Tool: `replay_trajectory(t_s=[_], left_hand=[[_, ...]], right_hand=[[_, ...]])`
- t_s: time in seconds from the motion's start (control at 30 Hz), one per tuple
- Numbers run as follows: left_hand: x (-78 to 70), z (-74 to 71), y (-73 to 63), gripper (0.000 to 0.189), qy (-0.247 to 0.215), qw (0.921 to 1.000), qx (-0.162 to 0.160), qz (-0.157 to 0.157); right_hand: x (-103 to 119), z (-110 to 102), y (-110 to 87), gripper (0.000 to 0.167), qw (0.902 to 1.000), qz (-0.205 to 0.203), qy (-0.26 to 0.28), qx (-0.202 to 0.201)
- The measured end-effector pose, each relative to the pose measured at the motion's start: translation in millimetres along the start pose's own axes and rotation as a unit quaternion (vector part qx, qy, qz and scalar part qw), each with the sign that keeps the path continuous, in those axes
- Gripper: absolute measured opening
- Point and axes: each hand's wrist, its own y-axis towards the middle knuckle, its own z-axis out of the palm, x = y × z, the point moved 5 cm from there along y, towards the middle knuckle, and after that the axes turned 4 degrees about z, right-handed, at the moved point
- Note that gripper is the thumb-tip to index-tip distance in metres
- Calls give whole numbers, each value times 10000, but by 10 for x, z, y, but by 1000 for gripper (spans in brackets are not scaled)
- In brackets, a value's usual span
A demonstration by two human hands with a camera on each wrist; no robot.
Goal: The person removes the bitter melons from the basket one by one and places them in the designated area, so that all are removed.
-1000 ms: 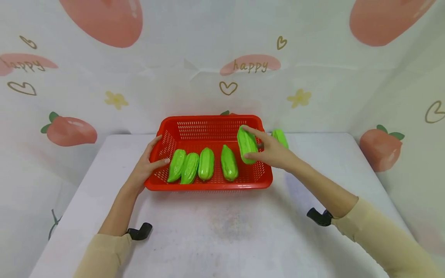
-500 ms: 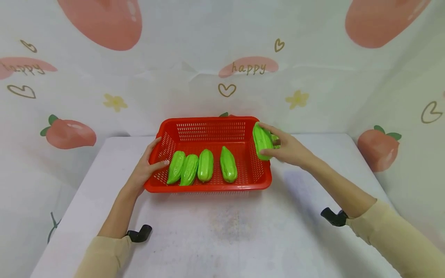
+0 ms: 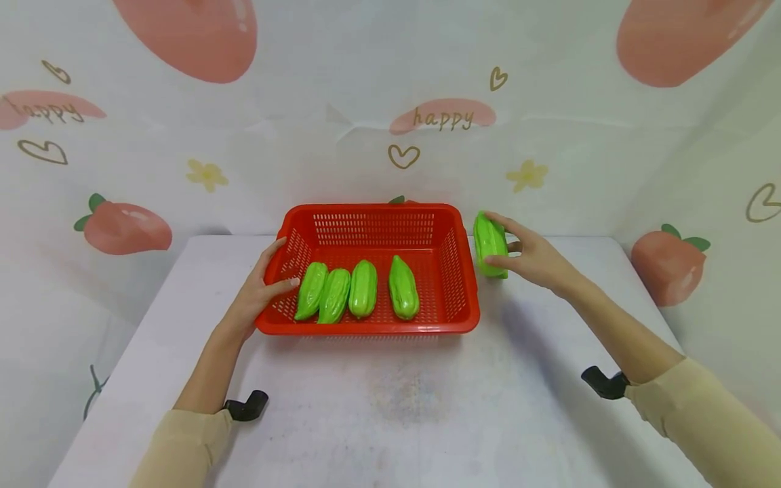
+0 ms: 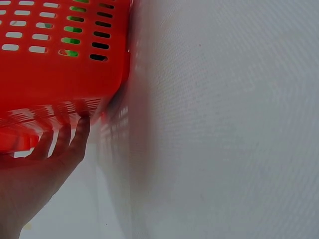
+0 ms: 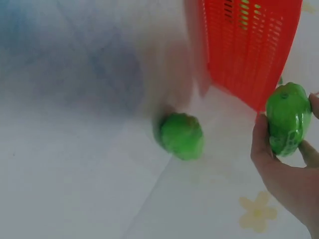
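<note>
A red plastic basket [image 3: 375, 329] with slotted walls sits at the back of the table. My left hand [image 3: 259, 291] grips its left end, thumb over the rim and fingers against the outer wall; those fingers [image 4: 60, 144] show in the left wrist view. Several ridged green bitter melons [image 3: 363, 288] lie inside, mostly toward the left. Just beyond the basket's right rim, my right hand [image 3: 531, 254] holds another bitter melon [image 3: 489, 244] between thumb and fingers, raised over the table. Below it a further bitter melon [image 5: 182, 135] rests on the table, largely hidden behind the held one in the head view.
The white table [image 3: 390, 420] stretches in front of the basket and to both sides. A printed cloth backdrop [image 3: 342, 88] rises directly behind the basket and closes in at the sides. Black wrist-worn cameras [image 3: 247, 405] sit at both sleeve cuffs.
My right hand has carried its bitter melon rightward, from above the basket's inside to outside the right rim. My left hand and the basket have stayed put.
</note>
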Motion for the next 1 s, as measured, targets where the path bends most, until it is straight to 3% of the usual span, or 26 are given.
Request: replay_trajectory(t_s=[0.43,1.0], left_hand=[[-31,9,0,80,27,10000,13,21],[-19,-3,-6,81,49,10000,24,-27]], right_hand=[[-279,-132,-11,78,9989,-4,-349,-325],[-632,-245,72,79,9982,-13,-549,-223]])
